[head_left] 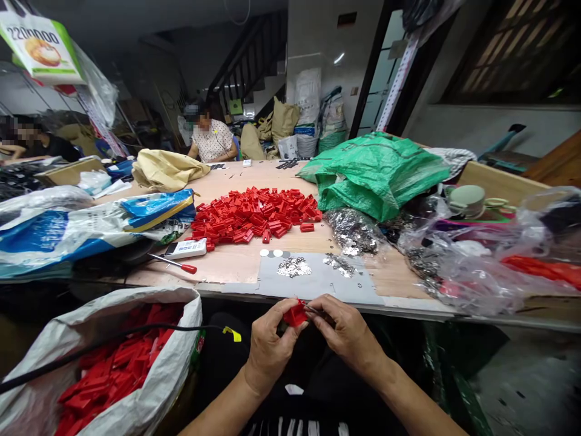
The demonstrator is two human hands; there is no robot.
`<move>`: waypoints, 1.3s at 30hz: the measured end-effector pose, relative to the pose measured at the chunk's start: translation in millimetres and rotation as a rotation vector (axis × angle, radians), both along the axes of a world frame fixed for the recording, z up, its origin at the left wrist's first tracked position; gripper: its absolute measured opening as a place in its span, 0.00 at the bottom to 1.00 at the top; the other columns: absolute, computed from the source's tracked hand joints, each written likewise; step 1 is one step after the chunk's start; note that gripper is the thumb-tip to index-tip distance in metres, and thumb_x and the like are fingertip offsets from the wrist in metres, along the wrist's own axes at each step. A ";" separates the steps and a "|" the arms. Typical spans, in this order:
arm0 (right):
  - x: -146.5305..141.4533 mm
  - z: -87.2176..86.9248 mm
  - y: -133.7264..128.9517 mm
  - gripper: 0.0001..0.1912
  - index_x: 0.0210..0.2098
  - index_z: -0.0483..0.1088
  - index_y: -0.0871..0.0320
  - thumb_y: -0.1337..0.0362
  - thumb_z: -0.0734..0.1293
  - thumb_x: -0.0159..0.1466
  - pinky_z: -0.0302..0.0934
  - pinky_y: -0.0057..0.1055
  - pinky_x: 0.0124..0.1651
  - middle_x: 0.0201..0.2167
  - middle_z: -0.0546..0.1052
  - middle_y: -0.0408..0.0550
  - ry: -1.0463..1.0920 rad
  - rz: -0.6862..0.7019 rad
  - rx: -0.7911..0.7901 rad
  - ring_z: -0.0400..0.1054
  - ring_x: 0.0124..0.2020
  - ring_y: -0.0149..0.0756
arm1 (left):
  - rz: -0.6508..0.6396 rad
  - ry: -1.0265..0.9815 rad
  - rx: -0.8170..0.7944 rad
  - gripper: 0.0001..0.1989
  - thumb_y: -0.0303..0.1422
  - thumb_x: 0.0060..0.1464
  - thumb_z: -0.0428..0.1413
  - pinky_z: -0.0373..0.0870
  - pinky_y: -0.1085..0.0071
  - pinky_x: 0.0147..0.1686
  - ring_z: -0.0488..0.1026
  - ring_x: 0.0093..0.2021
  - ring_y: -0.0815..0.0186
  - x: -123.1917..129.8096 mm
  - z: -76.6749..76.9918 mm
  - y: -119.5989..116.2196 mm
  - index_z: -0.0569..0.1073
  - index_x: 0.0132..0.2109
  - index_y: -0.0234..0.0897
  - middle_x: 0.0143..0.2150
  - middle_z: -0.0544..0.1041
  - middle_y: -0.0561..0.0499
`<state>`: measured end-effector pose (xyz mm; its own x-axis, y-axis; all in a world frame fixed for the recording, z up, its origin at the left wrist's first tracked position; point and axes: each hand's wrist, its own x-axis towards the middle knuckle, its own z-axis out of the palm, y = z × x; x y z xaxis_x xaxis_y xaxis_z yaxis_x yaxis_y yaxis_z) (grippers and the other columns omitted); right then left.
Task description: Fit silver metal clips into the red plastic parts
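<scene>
My left hand (271,342) grips a small red plastic piece (296,313) just in front of the table edge. At the right side of that piece, my right hand (345,332) pinches a thin, dark object too small to name, its tip touching the red part. Beyond my hands a grey mat (318,289) lies on the table, bearing two small heaps of shiny metal bits (295,267). Farther back is a large pile of red plastic pieces (254,213).
A white sack (36,357) of red pieces stands at the lower left. On the table are a red-tipped tool (188,268), a green bag (376,172), a bag of metal bits (356,233) and clear plastic bags. Another person (213,140) sits across the table.
</scene>
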<state>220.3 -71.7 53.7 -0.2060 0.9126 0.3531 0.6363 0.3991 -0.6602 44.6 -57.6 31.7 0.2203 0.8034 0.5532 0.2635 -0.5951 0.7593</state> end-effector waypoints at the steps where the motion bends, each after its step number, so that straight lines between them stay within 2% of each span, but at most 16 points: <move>1: -0.5 -0.3 -0.5 0.06 0.37 0.69 0.56 0.69 0.60 0.65 0.61 0.29 0.36 0.31 0.73 0.46 0.006 0.008 0.002 0.68 0.32 0.34 | 0.001 -0.001 0.014 0.18 0.28 0.53 0.58 0.74 0.67 0.48 0.77 0.46 0.63 0.3 -0.4 -0.7 0.72 0.51 0.41 0.47 0.79 0.48; 4: -1.8 2.4 -1.5 0.08 0.38 0.70 0.56 0.66 0.60 0.66 0.62 0.30 0.37 0.32 0.74 0.48 0.056 0.034 -0.019 0.68 0.33 0.35 | 0.003 -0.031 0.005 0.18 0.28 0.53 0.58 0.74 0.66 0.49 0.77 0.46 0.61 1.0 -1.8 -3.1 0.72 0.52 0.42 0.47 0.79 0.48; 8: 0.6 8.3 -0.7 0.12 0.35 0.73 0.55 0.58 0.60 0.66 0.63 0.31 0.40 0.34 0.75 0.48 0.224 0.057 -0.184 0.69 0.36 0.37 | 0.018 -0.115 -0.139 0.16 0.31 0.53 0.59 0.74 0.63 0.48 0.77 0.46 0.59 1.5 -0.8 -6.3 0.74 0.50 0.41 0.47 0.80 0.47; 10: 3.4 9.0 0.5 0.13 0.36 0.72 0.55 0.54 0.62 0.65 0.63 0.31 0.42 0.35 0.75 0.48 0.344 0.031 -0.253 0.69 0.38 0.39 | 0.015 -0.142 -0.188 0.16 0.32 0.52 0.60 0.74 0.62 0.48 0.77 0.46 0.57 1.4 0.6 -7.3 0.74 0.49 0.41 0.47 0.80 0.46; 12: 5.6 7.9 1.6 0.14 0.37 0.70 0.56 0.52 0.63 0.63 0.62 0.30 0.41 0.33 0.74 0.46 0.420 -0.014 -0.285 0.67 0.37 0.37 | 0.008 -0.154 -0.207 0.16 0.32 0.52 0.60 0.73 0.62 0.49 0.77 0.46 0.57 1.0 1.9 -7.7 0.74 0.49 0.41 0.47 0.80 0.46; 16: 3.9 3.3 2.6 0.14 0.34 0.67 0.57 0.51 0.66 0.61 0.59 0.27 0.35 0.29 0.68 0.42 0.439 -0.026 -0.348 0.62 0.31 0.32 | 0.005 -0.148 -0.197 0.16 0.32 0.52 0.60 0.73 0.62 0.49 0.77 0.47 0.58 -0.2 3.3 -7.8 0.74 0.49 0.41 0.47 0.79 0.46; 23: -3.5 -1.8 5.6 0.17 0.35 0.65 0.57 0.50 0.68 0.58 0.57 0.28 0.37 0.29 0.68 0.41 0.572 0.075 -0.495 0.61 0.32 0.32 | -0.072 -0.121 -0.115 0.16 0.29 0.53 0.58 0.72 0.62 0.51 0.76 0.49 0.59 -2.6 1.0 -10.7 0.73 0.50 0.42 0.49 0.79 0.47; 25: -4.2 -5.8 7.1 0.19 0.32 0.64 0.57 0.49 0.70 0.56 0.55 0.27 0.32 0.27 0.66 0.40 0.585 0.091 -0.529 0.59 0.29 0.30 | -0.082 -0.105 -0.106 0.16 0.29 0.53 0.58 0.72 0.62 0.51 0.76 0.49 0.58 -2.2 -1.2 -11.7 0.74 0.50 0.42 0.49 0.79 0.47; 28: -5.3 -17.8 7.3 0.22 0.31 0.61 0.57 0.47 0.71 0.53 0.44 0.24 0.23 0.22 0.60 0.35 0.654 0.129 -0.678 0.49 0.21 0.24 | -0.067 -0.074 -0.152 0.17 0.29 0.52 0.59 0.73 0.62 0.49 0.77 0.46 0.58 -1.2 -6.2 -13.0 0.74 0.50 0.42 0.46 0.80 0.47; 30: -6.0 -27.8 5.2 0.24 0.31 0.59 0.56 0.46 0.71 0.52 0.38 0.24 0.21 0.21 0.57 0.33 0.728 0.154 -0.760 0.44 0.19 0.23 | -0.063 -0.059 -0.193 0.16 0.29 0.51 0.59 0.73 0.63 0.47 0.77 0.45 0.58 -0.8 -9.9 -13.8 0.75 0.49 0.43 0.45 0.80 0.47; 34: -6.1 -41.2 -2.8 0.24 0.33 0.60 0.56 0.47 0.72 0.52 0.40 0.23 0.22 0.23 0.58 0.34 0.865 0.192 -0.806 0.45 0.20 0.23 | -0.098 -0.047 -0.246 0.14 0.28 0.51 0.59 0.73 0.66 0.44 0.77 0.42 0.60 0.5 -14.6 -15.8 0.75 0.47 0.43 0.43 0.81 0.49; 39: -0.7 -44.8 -9.5 0.24 0.36 0.62 0.56 0.48 0.73 0.52 0.41 0.23 0.23 0.24 0.59 0.35 0.944 0.202 -0.874 0.48 0.20 0.22 | -0.156 -0.102 -0.333 0.14 0.29 0.50 0.60 0.73 0.69 0.42 0.77 0.40 0.61 3.3 -16.0 -16.6 0.75 0.46 0.42 0.41 0.81 0.49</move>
